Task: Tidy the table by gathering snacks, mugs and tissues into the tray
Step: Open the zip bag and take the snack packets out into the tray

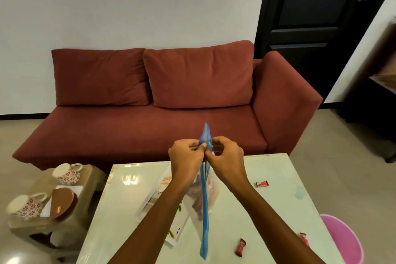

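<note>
Sealing zip bag [204, 210] looks like step in hand: blue closure strip runs edge-on from bottom centre up to both hands. Red sweets [240, 247] loose on worktop [128, 199] at lower right; white printed box [175, 234] under left forearm. Brown snacks show inside bag. Left hand [186, 156] and right hand [227, 156] meet at centre, fingers of each pinching strip near its top. Next move calls for running pinch along strip, then locating tray: none identifiable in view. Near mug [25, 207] and far mug [66, 173] lie tipped on stool [90, 178] at left, off worktop; sofa [150, 126] beyond
</note>
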